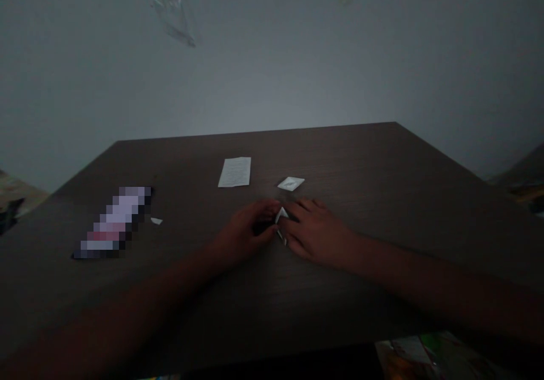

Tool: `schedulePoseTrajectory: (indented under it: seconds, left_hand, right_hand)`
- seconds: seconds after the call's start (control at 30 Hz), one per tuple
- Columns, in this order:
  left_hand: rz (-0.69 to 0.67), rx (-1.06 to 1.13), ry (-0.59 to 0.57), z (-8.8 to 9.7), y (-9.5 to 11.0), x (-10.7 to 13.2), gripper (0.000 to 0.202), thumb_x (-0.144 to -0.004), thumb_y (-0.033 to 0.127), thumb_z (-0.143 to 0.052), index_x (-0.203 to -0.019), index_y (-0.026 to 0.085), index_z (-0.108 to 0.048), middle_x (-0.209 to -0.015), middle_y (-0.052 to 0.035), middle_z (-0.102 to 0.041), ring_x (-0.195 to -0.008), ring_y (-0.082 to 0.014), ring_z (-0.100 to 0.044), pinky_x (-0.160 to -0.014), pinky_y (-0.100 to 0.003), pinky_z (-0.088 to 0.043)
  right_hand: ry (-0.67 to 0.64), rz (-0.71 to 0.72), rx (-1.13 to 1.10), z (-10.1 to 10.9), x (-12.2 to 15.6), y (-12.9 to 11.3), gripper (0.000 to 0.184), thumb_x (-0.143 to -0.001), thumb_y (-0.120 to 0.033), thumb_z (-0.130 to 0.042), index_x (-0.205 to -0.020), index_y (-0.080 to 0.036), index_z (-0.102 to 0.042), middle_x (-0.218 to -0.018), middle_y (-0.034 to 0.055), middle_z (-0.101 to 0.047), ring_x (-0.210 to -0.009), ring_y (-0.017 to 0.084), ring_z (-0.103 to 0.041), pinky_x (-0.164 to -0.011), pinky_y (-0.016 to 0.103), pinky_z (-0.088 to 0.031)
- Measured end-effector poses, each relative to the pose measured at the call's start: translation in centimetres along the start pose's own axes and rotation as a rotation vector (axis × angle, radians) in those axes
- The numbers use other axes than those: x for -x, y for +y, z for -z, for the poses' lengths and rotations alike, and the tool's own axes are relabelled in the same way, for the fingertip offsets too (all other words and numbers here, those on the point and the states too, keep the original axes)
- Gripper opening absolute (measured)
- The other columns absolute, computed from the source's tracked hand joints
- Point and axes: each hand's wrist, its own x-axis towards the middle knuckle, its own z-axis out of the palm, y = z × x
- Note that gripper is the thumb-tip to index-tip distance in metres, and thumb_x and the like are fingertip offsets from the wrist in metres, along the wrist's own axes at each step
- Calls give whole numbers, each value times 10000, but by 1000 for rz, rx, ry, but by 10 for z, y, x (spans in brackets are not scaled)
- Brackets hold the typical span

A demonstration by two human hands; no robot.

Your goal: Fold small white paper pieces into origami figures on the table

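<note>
A small piece of folded white paper stands up between my two hands on the brown table. My left hand is curled round its left side, thumb and fingertips closing on it. From the right, my right hand lies palm down with fingers spread, its fingertips against the paper. Part of the paper is hidden under the fingers. Just beyond my hands lies a diamond-shaped folded white paper.
A printed white sheet lies farther back. On the left are a phone with a blurred-out screen and a small white scrap. Behind the table rises a pale wall with a clear plastic bag on it.
</note>
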Motion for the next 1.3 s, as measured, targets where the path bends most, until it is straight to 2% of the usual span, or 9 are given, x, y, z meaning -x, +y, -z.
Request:
schedulePoseTrajectory:
  seconds: [0.23,0.37,0.5,0.57,0.73,0.97,1.1,1.2,1.3]
  left_hand:
    - [-54,-54,-38,5,5,1,430,-1007,325,-761,-1431,271,-718,-1372,-113,-825,-1237,-307,-820,-1168,-532,-663]
    - [-126,-147,-45,8,6,0,346,-1016,307,-734,-1358,258,-743,-1368,-101,-821,-1234,-296,-806,-1163,-528,-648]
    - [-156,-207,-72,9,11,-1,275,-1030,265,-691,-1296,255,-761,-1314,-96,-829,-1212,-293,-794,-1136,-490,-645]
    - [-162,-230,-80,9,12,0,266,-1043,238,-662,-1292,232,-756,-1321,-107,-822,-1234,-293,-785,-1147,-489,-634]
    - [-182,-262,-118,9,11,0,284,-1037,256,-679,-1312,230,-745,-1333,-110,-811,-1230,-292,-781,-1144,-505,-636]
    - [-157,-289,-154,9,7,0,320,-1041,247,-672,-1349,263,-755,-1391,-102,-816,-1299,-312,-778,-1183,-529,-632]
    - [-245,-372,-144,9,2,0,338,-1083,239,-626,-1391,244,-764,-1452,-125,-794,-1363,-321,-754,-1221,-536,-614]
    - [-291,-453,-131,12,-3,0,358,-1082,237,-636,-1411,261,-777,-1487,-131,-775,-1386,-346,-739,-1235,-544,-599]
    - [-268,-491,-143,13,-6,0,382,-1071,232,-654,-1429,275,-779,-1493,-126,-769,-1369,-352,-742,-1231,-528,-604]
  right_hand:
    - [7,-60,5,-2,2,-6,359,-1120,-444,-741,-1373,-203,-820,-1488,251,-740,-1259,489,-684,-1026,676,-562]
    - [33,-79,-89,-1,4,-3,356,-1097,-472,-787,-1364,-239,-829,-1474,222,-746,-1284,467,-672,-1082,659,-536]
    - [57,9,-212,-2,6,11,197,-1136,-369,-715,-1226,-257,-850,-1303,153,-797,-1224,378,-708,-1090,585,-533]
    - [99,29,-284,-2,7,19,182,-1148,-314,-665,-1147,-244,-833,-1193,128,-811,-1148,335,-730,-1052,540,-546]
    - [194,-90,-464,-4,6,32,40,-1065,-296,-757,-1080,-259,-757,-1091,74,-814,-1057,287,-748,-1005,467,-568]
    - [151,-142,-599,-12,1,30,51,-1007,-256,-779,-1046,-282,-758,-1022,32,-829,-937,244,-757,-925,419,-594]
    - [150,-176,-662,-13,0,29,29,-1034,-244,-735,-1029,-270,-745,-993,21,-816,-889,223,-739,-856,379,-574]
    - [165,-144,-607,-14,0,30,53,-1024,-217,-745,-992,-260,-737,-971,22,-803,-910,230,-729,-903,398,-564]
    - [163,-92,-516,-15,0,33,79,-1008,-183,-767,-989,-254,-740,-966,30,-794,-967,251,-725,-1001,449,-558]
